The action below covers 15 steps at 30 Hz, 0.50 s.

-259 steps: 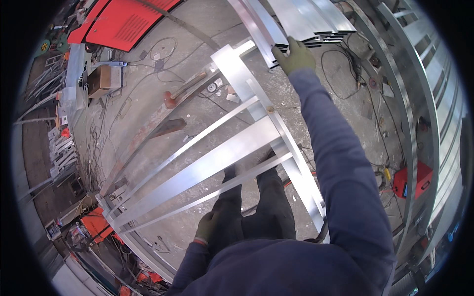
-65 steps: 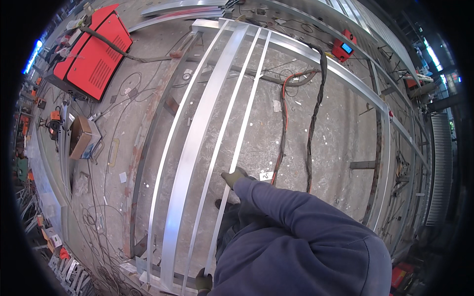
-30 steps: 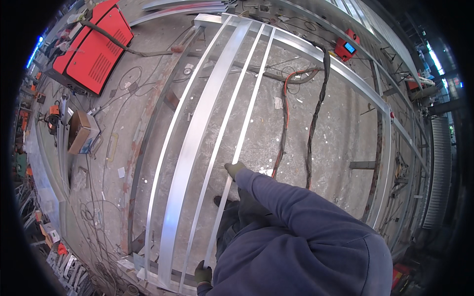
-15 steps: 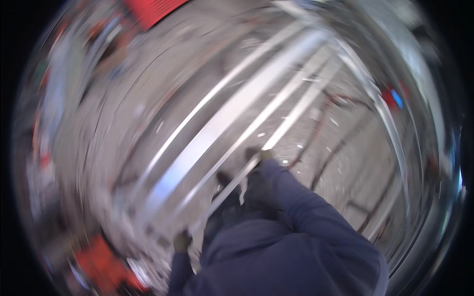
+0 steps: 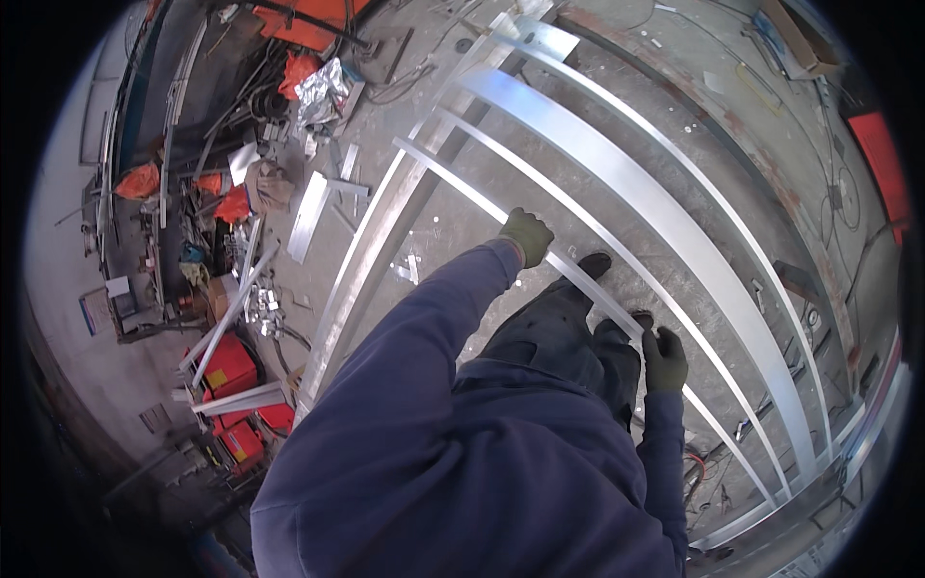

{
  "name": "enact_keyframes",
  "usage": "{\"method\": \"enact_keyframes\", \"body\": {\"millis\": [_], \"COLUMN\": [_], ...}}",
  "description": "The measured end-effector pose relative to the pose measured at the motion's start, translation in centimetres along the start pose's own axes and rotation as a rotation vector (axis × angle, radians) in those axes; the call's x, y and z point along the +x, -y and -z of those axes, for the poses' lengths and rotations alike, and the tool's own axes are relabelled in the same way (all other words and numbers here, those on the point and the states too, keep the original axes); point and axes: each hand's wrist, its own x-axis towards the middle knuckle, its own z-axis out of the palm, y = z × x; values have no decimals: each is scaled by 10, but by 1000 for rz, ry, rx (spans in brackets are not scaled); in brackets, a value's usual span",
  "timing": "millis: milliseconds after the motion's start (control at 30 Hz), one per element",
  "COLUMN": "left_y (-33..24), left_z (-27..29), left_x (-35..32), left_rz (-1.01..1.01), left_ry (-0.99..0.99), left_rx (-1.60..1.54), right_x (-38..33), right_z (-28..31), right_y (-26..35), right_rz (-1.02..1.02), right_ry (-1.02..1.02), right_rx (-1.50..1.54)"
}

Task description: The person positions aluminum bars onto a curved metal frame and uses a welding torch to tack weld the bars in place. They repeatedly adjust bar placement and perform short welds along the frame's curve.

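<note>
My left hand (image 5: 526, 238), in a green glove, is closed around a narrow silvery metal bar (image 5: 590, 289), with the arm stretched out ahead. Further along the same bar, nearer my body, my gloved right hand (image 5: 666, 360) is curled over it; part of its grip is hidden. The bar's far end lies across a long metal beam (image 5: 378, 250) on the left. Beside it run another narrow bar (image 5: 559, 197), a wide flat metal strip (image 5: 617, 154) and an outer narrow bar (image 5: 665, 135), roughly parallel.
Red boxes (image 5: 229, 370) and loose metal profiles (image 5: 231, 299) crowd the left side. Crumpled foil (image 5: 326, 98) and offcuts (image 5: 310, 214) lie beyond the beam. A cardboard box (image 5: 800, 43) is at the far right. My shoes (image 5: 595, 265) stand below the held bar.
The view has swung round sharply and come out of a blur. My left arm now reaches far forward, while my right arm is drawn in closer; both hands are on the bar.
</note>
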Motion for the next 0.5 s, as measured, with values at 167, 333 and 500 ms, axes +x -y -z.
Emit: {"method": "enact_keyframes", "body": {"millis": [167,333,500], "left_y": [-20,-16,-14], "left_z": [18,28,23], "left_x": [27,37,35], "left_rz": [-51,-35,-12], "left_ry": [-99,-178,-133], "left_rx": [11,23,-1], "right_x": [64,87,96], "right_z": [-23,-66,-79], "right_y": [25,47,36], "right_rz": [454,321,286], "right_ry": [87,322,363], "right_rx": [-376,-532,-645]}}
